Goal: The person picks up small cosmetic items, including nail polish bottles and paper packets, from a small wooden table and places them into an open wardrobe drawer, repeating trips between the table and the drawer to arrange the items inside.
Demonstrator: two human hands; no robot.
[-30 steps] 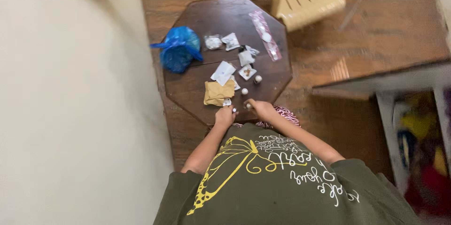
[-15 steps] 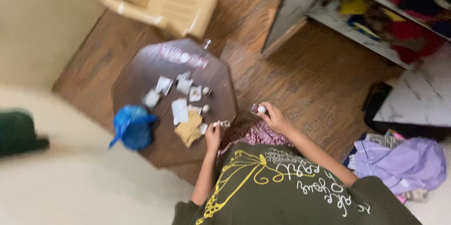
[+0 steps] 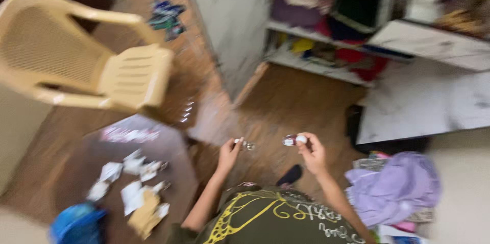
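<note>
My left hand (image 3: 229, 153) is raised over the wooden floor and pinches a small pale and clear piece (image 3: 244, 144) at its fingertips. My right hand (image 3: 311, 151) is up beside it, fingers closed on a small clear vial with a white cap (image 3: 294, 140). The two hands are a short gap apart. The picture is blurred, so finer detail of both small items cannot be told. Below the hands is my dark green shirt with yellow and white print (image 3: 265, 221).
A dark octagonal table (image 3: 176, 147) at lower left carries scattered white packets (image 3: 133, 193), a tan paper (image 3: 145, 215) and a blue bag (image 3: 76, 224). A cream plastic chair (image 3: 87, 65) stands behind it. Cluttered shelves (image 3: 357, 24) rise at the back; a purple cloth pile (image 3: 395, 188) lies right.
The view swung right, away from the table. Both hands left the tabletop and rose over the floor, each carrying a small item.
</note>
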